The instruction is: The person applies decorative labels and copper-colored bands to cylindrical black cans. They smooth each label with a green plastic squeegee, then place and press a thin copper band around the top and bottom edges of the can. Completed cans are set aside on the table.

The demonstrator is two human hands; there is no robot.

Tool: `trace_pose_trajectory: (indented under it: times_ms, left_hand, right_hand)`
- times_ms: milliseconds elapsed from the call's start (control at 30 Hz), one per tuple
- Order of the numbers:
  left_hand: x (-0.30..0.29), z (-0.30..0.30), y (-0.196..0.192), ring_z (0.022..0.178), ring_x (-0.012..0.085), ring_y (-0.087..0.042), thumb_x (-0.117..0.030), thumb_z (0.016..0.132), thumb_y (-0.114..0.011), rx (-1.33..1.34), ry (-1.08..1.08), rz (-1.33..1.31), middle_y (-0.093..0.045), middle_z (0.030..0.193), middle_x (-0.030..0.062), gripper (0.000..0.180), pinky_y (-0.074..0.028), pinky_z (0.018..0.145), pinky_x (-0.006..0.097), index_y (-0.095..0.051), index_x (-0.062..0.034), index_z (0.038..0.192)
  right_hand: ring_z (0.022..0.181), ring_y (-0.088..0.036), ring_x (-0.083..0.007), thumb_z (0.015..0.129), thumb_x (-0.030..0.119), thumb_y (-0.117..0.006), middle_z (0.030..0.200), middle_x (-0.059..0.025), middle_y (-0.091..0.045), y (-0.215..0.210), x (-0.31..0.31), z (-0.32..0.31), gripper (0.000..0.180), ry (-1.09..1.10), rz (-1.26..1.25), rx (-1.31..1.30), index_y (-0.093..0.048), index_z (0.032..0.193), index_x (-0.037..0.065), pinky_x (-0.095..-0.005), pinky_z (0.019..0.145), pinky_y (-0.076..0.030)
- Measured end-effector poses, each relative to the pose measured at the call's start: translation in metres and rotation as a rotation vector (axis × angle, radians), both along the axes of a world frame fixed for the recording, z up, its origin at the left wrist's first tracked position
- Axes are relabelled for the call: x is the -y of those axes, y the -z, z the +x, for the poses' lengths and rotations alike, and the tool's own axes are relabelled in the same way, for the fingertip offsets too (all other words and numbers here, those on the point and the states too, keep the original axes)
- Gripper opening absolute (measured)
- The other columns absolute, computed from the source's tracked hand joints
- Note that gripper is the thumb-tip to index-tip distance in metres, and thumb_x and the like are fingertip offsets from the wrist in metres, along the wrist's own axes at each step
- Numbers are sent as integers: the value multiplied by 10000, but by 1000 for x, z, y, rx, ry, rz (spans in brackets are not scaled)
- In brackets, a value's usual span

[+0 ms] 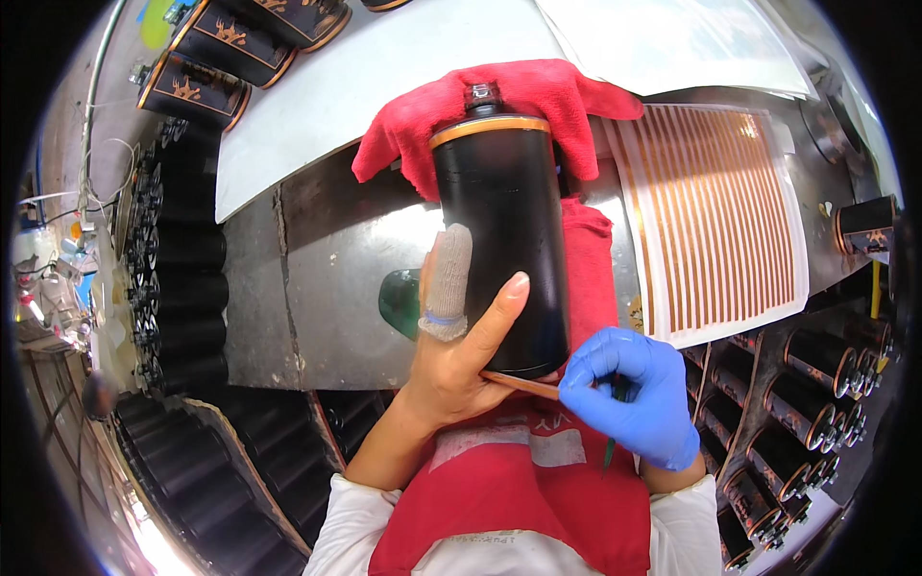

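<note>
A black cylindrical canister (499, 221) lies on its side, with a copper band round its far shoulder and a metal fitting at the far end. My left hand (451, 360) wraps its left side near the base, a knitted sleeve covering one finger. Pinched in my blue-gloved right hand (634, 394) is the end of a copper-coloured strip (526, 385). That strip runs along the canister's near rim to my left hand. A thin dark green tool (609, 455) also sticks out of my right hand; its kind is unclear. Red cloth (588, 120) lies under and around the canister.
Right of the canister, a sheet of copper strips (715, 221) lies on the metal table (327, 326). Black canisters stand in rows at left (187, 269); decorated canisters (226, 43) lie at the far left, and more fill racks (816, 360) at right. White sheets (317, 115) cover the table's back.
</note>
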State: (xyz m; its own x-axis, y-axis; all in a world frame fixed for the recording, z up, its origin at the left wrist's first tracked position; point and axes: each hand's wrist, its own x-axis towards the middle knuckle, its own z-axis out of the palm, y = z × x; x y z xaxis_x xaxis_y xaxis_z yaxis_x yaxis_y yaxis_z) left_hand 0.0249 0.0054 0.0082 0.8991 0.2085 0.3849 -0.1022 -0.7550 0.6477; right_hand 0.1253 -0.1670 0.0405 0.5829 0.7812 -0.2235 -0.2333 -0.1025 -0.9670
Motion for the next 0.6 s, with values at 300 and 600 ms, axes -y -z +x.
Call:
trace_pose_trajectory:
  times_ms: [300,600]
  left_hand:
    - [-15,-3,5,1400,408,-73,-350,567,-857,-24,122,-280,-115,1473,316,777,-94,1111,423,-575,-81,1239]
    - [-13,1,7,1362,403,-203,-252,572,-870,13,86,-210,-168,1463,302,739,-198,1093,421,-573,-78,1225]
  right_hand:
    - [526,-431,-2,746,10,-682,744,13,-576,13,1,2,35,114,-213,28,-654,744,31,-167,477,-327]
    - [566,-452,-19,729,1,-699,738,11,-582,9,8,3,61,73,-113,2,-651,736,37,-176,511,-352]
